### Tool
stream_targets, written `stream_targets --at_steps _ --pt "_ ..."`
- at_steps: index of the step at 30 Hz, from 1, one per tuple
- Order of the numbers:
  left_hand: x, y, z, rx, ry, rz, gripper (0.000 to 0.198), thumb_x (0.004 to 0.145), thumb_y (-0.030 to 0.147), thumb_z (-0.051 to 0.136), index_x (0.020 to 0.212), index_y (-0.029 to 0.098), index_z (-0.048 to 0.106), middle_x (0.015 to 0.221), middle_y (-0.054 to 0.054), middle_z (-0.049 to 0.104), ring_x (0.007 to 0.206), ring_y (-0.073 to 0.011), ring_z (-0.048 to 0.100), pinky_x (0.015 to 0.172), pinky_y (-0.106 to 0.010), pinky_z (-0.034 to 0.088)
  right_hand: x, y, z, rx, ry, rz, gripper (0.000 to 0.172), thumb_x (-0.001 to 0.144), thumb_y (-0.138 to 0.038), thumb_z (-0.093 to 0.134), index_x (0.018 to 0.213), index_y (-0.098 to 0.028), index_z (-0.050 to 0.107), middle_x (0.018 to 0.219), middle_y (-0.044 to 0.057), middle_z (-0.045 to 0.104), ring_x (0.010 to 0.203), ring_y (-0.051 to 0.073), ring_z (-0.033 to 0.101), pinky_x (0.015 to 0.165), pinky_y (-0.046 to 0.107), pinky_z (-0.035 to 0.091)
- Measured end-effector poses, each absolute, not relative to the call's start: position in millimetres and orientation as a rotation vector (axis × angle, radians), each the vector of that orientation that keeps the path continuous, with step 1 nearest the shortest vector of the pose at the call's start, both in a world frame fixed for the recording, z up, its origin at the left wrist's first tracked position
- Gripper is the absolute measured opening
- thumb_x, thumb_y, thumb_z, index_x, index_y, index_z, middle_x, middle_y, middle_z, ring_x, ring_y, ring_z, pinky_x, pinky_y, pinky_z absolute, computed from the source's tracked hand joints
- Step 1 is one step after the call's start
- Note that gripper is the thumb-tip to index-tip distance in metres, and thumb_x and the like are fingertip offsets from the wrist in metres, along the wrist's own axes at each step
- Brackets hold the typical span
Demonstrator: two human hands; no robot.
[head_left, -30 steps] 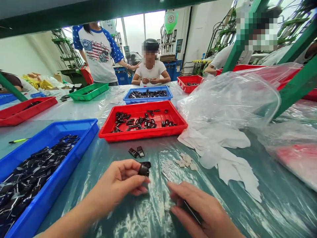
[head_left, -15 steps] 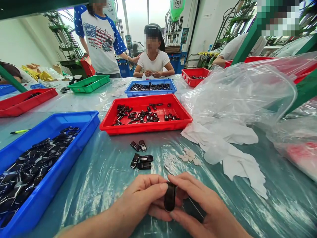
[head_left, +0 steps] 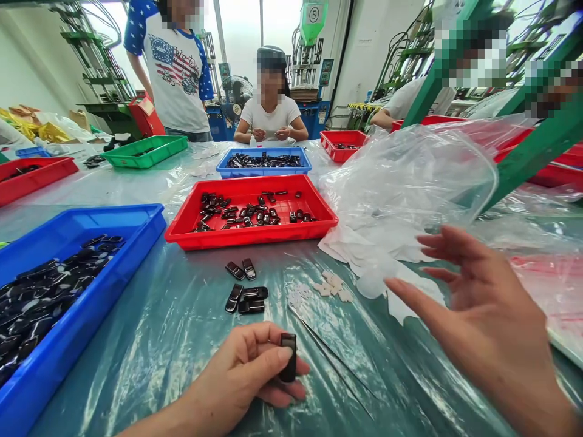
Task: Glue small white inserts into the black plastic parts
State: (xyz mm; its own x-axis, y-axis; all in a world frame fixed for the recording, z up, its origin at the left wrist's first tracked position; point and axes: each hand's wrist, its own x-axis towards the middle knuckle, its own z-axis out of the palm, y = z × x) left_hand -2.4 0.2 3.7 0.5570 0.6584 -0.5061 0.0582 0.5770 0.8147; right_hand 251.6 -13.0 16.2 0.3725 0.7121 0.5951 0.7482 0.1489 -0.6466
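Note:
My left hand point(head_left: 248, 373) pinches a small black plastic part point(head_left: 288, 357) upright, low over the table near its front edge. My right hand point(head_left: 483, 315) hovers above the table at the right with its fingers spread and nothing in it, near the white sheets point(head_left: 396, 267). Thin metal tweezers point(head_left: 328, 355) lie on the green table cover between my hands. Several loose black parts point(head_left: 243, 291) lie just beyond my left hand. Small white pieces point(head_left: 330, 286) lie beside them.
A red tray point(head_left: 250, 233) with black parts stands ahead, a blue tray point(head_left: 104, 285) full of them at the left. Clear plastic bags point(head_left: 410, 176) pile up at the right. Other trays and several people sit or stand at the far end. Green frame bars point(head_left: 528, 158) slant at the right.
My right hand left the black part, put down the tweezers and rose to the right with fingers spread. My left hand kept the part.

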Motion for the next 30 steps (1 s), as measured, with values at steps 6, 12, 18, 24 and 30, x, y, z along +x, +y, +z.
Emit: stream_targets --at_steps 6,12,18,24,30 --pt "-4.3 -0.3 2.7 0.845 0.875 0.454 0.024 0.08 0.032 0.062 0.09 0.012 0.055 0.09 -0.011 0.069 0.073 -0.0142 0.068 0.06 -0.018 0.052 287.7 12.1 1.3 -1.651 -1.702 0.32 0.029 0.074 -0.029 0.067 0.1 -0.017 0.065 0.09 0.007 0.072 0.075 0.02 0.07 0.056 0.022 0.055" --pt "-5.5 -3.2 4.4 0.823 0.807 0.443 0.023 0.078 0.031 0.064 0.089 0.011 0.058 0.092 -0.012 0.069 0.075 -0.0161 0.069 0.059 -0.017 0.052 263.3 3.1 12.3 -1.591 -1.835 0.182 0.016 0.075 -0.024 0.064 0.091 -0.02 0.064 0.075 0.0 0.071 0.061 0.016 0.068 0.049 0.02 0.051" --pt "-3.0 -5.8 4.5 0.82 0.75 0.386 0.024 0.072 0.03 0.07 0.085 0.011 0.062 0.088 -0.011 0.069 0.071 -0.0167 0.069 0.056 -0.017 0.052 227.7 -17.4 20.3 -1.31 -2.026 -0.082 0.03 0.081 -0.014 0.054 0.108 -0.025 0.058 0.102 0.005 0.063 0.095 0.02 0.059 0.077 0.032 0.051" --pt "-4.1 -7.3 4.2 0.849 0.706 0.325 0.022 0.072 0.028 0.069 0.085 0.011 0.067 0.088 -0.011 0.069 0.069 -0.0136 0.067 0.057 -0.016 0.051 214.1 -23.2 18.9 -1.166 -2.183 -0.369 0.038 0.078 0.002 0.043 0.104 -0.022 0.057 0.1 0.005 0.063 0.097 0.02 0.056 0.08 0.037 0.046" --pt "-4.9 -8.0 2.1 0.851 0.689 0.272 0.025 0.071 0.032 0.07 0.083 0.011 0.07 0.081 -0.008 0.068 0.067 -0.0127 0.066 0.057 -0.016 0.05 212.8 -27.8 20.8 -1.142 -2.225 -0.475 0.032 0.084 -0.007 0.045 0.103 -0.028 0.059 0.098 0.002 0.068 0.097 0.02 0.058 0.08 0.038 0.041"
